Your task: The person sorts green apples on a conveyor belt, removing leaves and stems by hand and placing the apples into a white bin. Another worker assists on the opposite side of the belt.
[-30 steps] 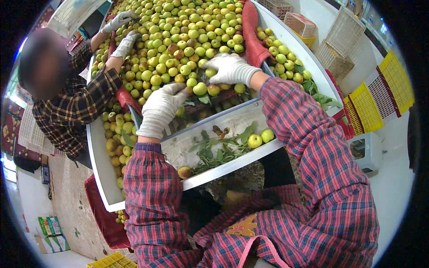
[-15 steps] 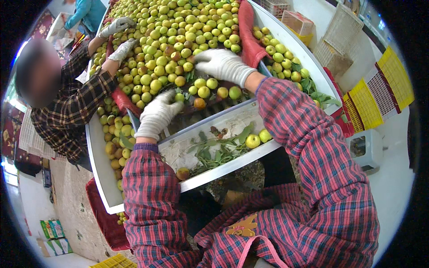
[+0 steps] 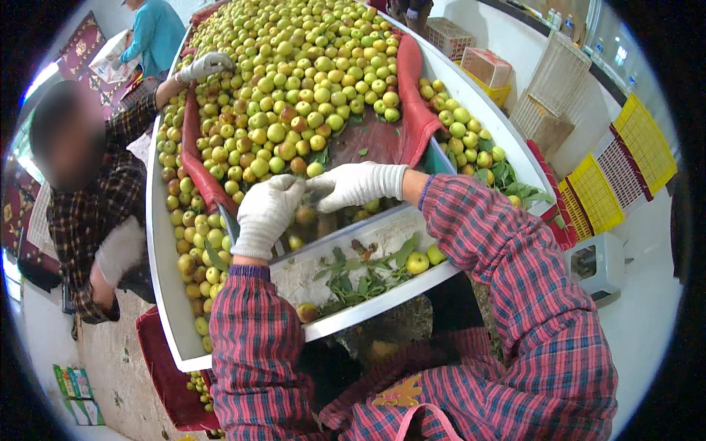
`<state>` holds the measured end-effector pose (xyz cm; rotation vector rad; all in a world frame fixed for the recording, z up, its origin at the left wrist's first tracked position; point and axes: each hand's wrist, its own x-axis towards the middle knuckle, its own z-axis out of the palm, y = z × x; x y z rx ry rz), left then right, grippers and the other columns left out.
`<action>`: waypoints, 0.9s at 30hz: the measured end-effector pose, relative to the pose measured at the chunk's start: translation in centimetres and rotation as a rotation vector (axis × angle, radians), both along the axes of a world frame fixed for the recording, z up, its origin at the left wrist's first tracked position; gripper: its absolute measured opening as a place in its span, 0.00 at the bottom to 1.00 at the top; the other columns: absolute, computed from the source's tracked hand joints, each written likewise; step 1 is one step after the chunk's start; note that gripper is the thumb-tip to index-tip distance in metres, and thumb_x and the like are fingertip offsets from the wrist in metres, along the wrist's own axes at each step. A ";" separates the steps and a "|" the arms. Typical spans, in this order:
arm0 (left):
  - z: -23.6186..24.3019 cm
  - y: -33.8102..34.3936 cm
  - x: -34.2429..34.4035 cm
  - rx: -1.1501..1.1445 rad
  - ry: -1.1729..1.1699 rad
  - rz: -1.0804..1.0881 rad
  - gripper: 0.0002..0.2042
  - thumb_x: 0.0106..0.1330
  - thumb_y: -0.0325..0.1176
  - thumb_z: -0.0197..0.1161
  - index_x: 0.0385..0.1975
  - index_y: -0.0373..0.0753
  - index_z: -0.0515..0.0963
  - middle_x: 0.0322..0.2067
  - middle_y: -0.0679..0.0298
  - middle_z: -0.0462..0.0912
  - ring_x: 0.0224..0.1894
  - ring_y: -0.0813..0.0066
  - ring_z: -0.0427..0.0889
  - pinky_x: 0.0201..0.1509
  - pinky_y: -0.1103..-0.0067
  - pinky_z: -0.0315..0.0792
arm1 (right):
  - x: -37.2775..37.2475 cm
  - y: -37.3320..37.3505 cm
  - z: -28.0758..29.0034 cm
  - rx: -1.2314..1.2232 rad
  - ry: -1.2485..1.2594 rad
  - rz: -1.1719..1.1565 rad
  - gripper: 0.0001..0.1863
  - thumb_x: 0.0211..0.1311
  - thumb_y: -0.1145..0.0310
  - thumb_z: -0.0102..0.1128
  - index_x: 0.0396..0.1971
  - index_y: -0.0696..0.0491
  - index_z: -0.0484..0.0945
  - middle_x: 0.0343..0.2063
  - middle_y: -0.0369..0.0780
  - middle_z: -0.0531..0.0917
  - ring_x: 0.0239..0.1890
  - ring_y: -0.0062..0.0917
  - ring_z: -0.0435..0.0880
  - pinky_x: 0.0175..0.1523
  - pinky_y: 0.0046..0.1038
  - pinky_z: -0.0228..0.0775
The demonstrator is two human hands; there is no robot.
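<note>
Small round yellow-green fruit with reddish patches (image 3: 276, 132), jujube-like, heap over the sloping sorting table. Both my hands wear white knitted gloves and meet at the heap's near edge. My left hand (image 3: 266, 217) has its fingers bent and drawn together; what lies in them is hidden. My right hand (image 3: 359, 185) reaches in from the right, fingers stretched toward the left hand's tips. Just under the meeting fingertips, a reddish fruit (image 3: 305, 214) is blurred by motion. Several fruits sit below my right hand, above the white front trough (image 3: 290, 283).
The trough holds green leaves (image 3: 357, 283) and a few fruits. Red padded cloth strips (image 3: 415, 95) border the heap; fruit-filled side channels run outside them. A co-worker in a dark plaid shirt (image 3: 81, 228) works at the left. Yellow crates (image 3: 599, 191) stand at the right.
My right hand has come down toward me, meeting my left, which has risen slightly. Fruit has left the reddish table surface at centre right. One co-worker hand has dropped away from the heap.
</note>
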<state>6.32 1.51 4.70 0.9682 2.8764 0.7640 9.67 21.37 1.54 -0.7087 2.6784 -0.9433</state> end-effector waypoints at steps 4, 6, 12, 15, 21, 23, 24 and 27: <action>-0.6 -1.8 -0.2 0.099 0.091 0.125 0.17 0.61 0.44 0.59 0.45 0.41 0.79 0.38 0.53 0.83 0.44 0.58 0.81 0.49 0.71 0.73 | -2.9 0.3 4.3 -0.069 0.065 -0.356 0.27 0.57 0.49 0.50 0.52 0.51 0.75 0.49 0.46 0.79 0.53 0.39 0.77 0.58 0.33 0.67; -0.6 -0.9 -0.7 0.130 0.125 0.069 0.21 0.59 0.43 0.61 0.49 0.38 0.76 0.46 0.52 0.80 0.50 0.57 0.78 0.54 0.71 0.71 | -5.9 4.3 4.6 0.064 0.318 -0.515 0.29 0.57 0.48 0.50 0.53 0.52 0.74 0.49 0.48 0.79 0.52 0.40 0.77 0.59 0.33 0.66; -1.5 -0.2 -1.0 -0.121 0.113 0.233 0.40 0.51 0.46 0.67 0.63 0.35 0.58 0.63 0.49 0.61 0.65 0.54 0.60 0.67 0.69 0.59 | -15.0 11.3 3.6 0.206 0.264 -0.906 0.42 0.52 0.35 0.50 0.61 0.49 0.66 0.60 0.47 0.70 0.63 0.40 0.67 0.64 0.37 0.60; -2.3 -2.1 -1.6 -0.131 0.053 0.326 0.43 0.51 0.46 0.68 0.65 0.33 0.55 0.65 0.48 0.58 0.67 0.54 0.58 0.68 0.69 0.58 | -16.0 4.0 4.2 0.429 0.228 -0.896 0.40 0.51 0.32 0.48 0.59 0.42 0.69 0.60 0.42 0.69 0.66 0.36 0.62 0.65 0.41 0.56; -2.2 -1.4 -2.1 -0.066 0.002 0.306 0.46 0.50 0.46 0.69 0.66 0.31 0.52 0.65 0.45 0.56 0.68 0.53 0.55 0.70 0.71 0.53 | -16.4 0.9 3.3 0.133 0.194 -0.508 0.39 0.50 0.37 0.53 0.60 0.43 0.69 0.57 0.45 0.73 0.59 0.37 0.72 0.63 0.34 0.62; -2.4 -2.0 -2.9 -0.005 -0.003 0.310 0.47 0.50 0.48 0.68 0.66 0.31 0.51 0.65 0.44 0.55 0.68 0.52 0.55 0.70 0.71 0.52 | -15.3 -1.6 1.4 -0.026 0.161 -0.387 0.38 0.53 0.41 0.56 0.61 0.47 0.68 0.58 0.47 0.71 0.60 0.38 0.70 0.64 0.33 0.60; -2.9 -2.6 -3.0 0.027 -0.004 0.339 0.46 0.50 0.48 0.68 0.66 0.31 0.52 0.65 0.43 0.55 0.68 0.51 0.55 0.70 0.70 0.52 | -14.3 -3.4 1.2 -0.016 0.145 -0.324 0.36 0.55 0.43 0.57 0.60 0.50 0.68 0.58 0.47 0.70 0.61 0.38 0.68 0.65 0.33 0.58; -2.7 -1.9 -3.1 0.120 -0.002 0.315 0.46 0.50 0.49 0.68 0.65 0.30 0.53 0.64 0.39 0.56 0.67 0.48 0.56 0.70 0.68 0.53 | -11.6 -4.3 -0.6 -0.080 0.155 -0.115 0.35 0.57 0.47 0.57 0.60 0.52 0.67 0.59 0.47 0.69 0.61 0.37 0.68 0.65 0.32 0.57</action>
